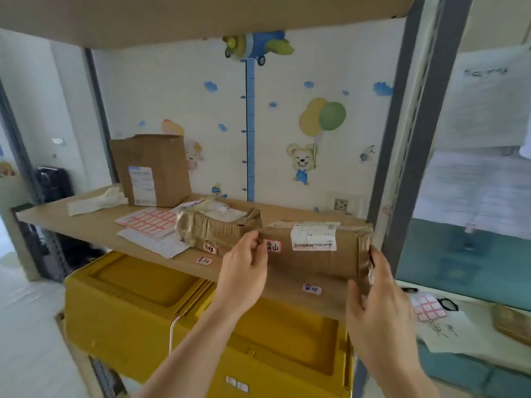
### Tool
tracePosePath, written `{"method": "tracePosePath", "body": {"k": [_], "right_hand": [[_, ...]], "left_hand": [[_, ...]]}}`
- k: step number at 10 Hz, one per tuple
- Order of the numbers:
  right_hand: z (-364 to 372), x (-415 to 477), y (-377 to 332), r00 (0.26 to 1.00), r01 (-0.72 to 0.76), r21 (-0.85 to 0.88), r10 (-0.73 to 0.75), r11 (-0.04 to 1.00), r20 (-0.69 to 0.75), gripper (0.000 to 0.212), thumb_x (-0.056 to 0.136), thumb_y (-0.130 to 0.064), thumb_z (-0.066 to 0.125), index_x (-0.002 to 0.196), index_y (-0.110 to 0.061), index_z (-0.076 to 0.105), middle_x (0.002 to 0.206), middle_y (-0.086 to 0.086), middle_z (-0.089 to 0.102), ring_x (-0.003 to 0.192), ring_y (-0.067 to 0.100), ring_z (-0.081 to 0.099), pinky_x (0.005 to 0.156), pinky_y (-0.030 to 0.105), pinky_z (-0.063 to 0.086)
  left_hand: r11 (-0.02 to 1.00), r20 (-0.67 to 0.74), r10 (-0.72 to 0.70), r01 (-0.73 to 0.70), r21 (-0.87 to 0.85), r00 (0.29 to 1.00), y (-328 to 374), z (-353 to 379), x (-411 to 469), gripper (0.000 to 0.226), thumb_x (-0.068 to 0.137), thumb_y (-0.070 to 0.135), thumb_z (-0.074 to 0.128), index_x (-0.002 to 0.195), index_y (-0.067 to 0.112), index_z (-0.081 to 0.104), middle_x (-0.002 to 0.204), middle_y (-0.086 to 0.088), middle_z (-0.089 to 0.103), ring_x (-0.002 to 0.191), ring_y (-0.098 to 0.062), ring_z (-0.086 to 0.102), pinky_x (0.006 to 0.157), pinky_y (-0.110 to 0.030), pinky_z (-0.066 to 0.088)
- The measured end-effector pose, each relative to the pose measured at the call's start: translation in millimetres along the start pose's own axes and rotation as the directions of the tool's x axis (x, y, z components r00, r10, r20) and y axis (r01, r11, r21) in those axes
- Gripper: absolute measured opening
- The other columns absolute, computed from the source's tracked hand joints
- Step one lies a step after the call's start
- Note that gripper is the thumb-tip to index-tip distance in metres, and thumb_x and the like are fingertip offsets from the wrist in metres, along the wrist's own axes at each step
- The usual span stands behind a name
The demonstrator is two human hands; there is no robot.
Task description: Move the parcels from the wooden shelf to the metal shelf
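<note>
A long brown cardboard parcel (313, 254) with a white shipping label lies at the right end of a shelf board (94, 225) held by grey metal posts. My left hand (244, 271) grips its left end and my right hand (373, 300) holds its right end. Beside it on the left sits a crumpled, taped parcel (215, 225). A tall upright box (152, 170) with a label stands at the back left of the board.
Sheets of red-bordered stickers (146, 221) and papers lie on the board. Small name tags are stuck along its front edge. A yellow plastic crate (138, 300) sits below. A grey metal post (408, 133) rises on the right, with a table of papers beyond it.
</note>
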State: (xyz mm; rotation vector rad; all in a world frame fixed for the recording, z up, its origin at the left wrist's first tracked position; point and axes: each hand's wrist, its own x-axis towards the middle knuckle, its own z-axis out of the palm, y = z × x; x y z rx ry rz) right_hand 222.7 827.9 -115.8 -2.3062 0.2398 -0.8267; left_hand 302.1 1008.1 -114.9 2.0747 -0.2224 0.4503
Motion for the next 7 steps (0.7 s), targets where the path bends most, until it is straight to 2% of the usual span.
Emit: {"method": "tracePosePath", "body": {"k": [1,2,3,4,5,6,7], "right_hand": [[7.2,8.9,-2.1,0.998,-0.044,-0.136,0.049,0.99,0.033,0.064,0.096,-0.031,0.058,0.153,-0.016,0.034,0.119,0.001,0.071,0.096,0.02,0.068,0.081,0.031,0.055],[6.4,16.7,-0.4,0.993,-0.046,-0.245,0.072,0.968,0.098,0.046,0.095,-0.038,0.054,0.137,-0.019,0.045,0.09,-0.009,0.064,0.068,0.011,0.057,0.059,0.02,0.046],[8.1,18.6,0.7,0.988,-0.056,-0.248,0.089,0.967,0.127,0.055,0.096,-0.039,0.053,0.142,-0.017,0.033,0.088,-0.01,0.06,0.064,0.009,0.057,0.056,0.017,0.049],[13.9,17.8,1.8,0.989,-0.047,-0.185,0.071,0.982,0.127,0.079,0.096,-0.036,0.055,0.157,-0.014,0.01,0.115,-0.001,0.066,0.087,0.016,0.065,0.076,0.027,0.058],[12.5,13.9,3.2,0.993,-0.042,-0.13,0.055,0.991,0.103,0.078,0.096,-0.032,0.058,0.158,-0.013,0.014,0.126,0.001,0.065,0.089,0.013,0.061,0.081,0.028,0.059],[15.9,11.5,8.3,0.997,-0.021,-0.076,0.026,0.997,0.073,0.072,0.095,-0.025,0.061,0.155,-0.012,0.023,0.128,0.001,0.067,0.093,0.012,0.064,0.078,0.023,0.058],[11.8,10.5,4.3,0.998,0.063,-0.034,-0.063,0.997,-0.003,0.069,0.094,-0.021,0.061,0.155,-0.013,0.03,0.134,0.003,0.065,0.083,0.006,0.059,0.068,0.007,0.047]], "left_hand": [[1.0,0.042,-0.016,0.015,0.014,0.999,-9.8,8.5,3.2,0.048,0.109,0.013,0.043,0.158,0.014,0.044,0.133,0.014,0.062,0.118,-0.011,0.068,0.1,-0.031,0.055],[1.0,0.076,-0.022,0.021,0.01,0.997,-22.2,13.7,8.4,0.059,0.105,0.01,0.046,0.162,0.019,0.037,0.152,0.004,0.058,0.14,-0.021,0.055,0.114,-0.05,0.047],[1.0,0.076,-0.015,0.015,0.007,0.997,-29.5,17.5,11.1,0.064,0.101,0.006,0.048,0.162,0.022,0.037,0.153,0.006,0.058,0.142,-0.014,0.052,0.115,-0.048,0.048],[1.0,0.09,-0.01,0.011,-0.004,0.996,-33.4,19.7,10.1,0.067,0.1,0.006,0.05,0.162,0.025,0.036,0.153,0.007,0.058,0.141,-0.014,0.053,0.114,-0.048,0.049],[1.0,0.106,-0.008,0.009,-0.008,0.994,-32.8,19.0,7.7,0.068,0.101,0.006,0.051,0.163,0.025,0.034,0.154,0.007,0.056,0.143,-0.014,0.051,0.115,-0.048,0.048],[0.999,0.121,-0.042,0.043,-0.002,0.992,-25.0,16.5,5.6,0.068,0.102,0.004,0.049,0.165,0.021,0.03,0.158,0.005,0.052,0.145,-0.014,0.048,0.119,-0.047,0.043],[0.995,0.115,-0.065,0.072,-0.065,0.991,-18.8,12.8,-2.0,0.071,0.102,0.002,0.049,0.167,0.019,0.025,0.163,0.001,0.047,0.15,-0.016,0.043,0.123,-0.047,0.037]]}}
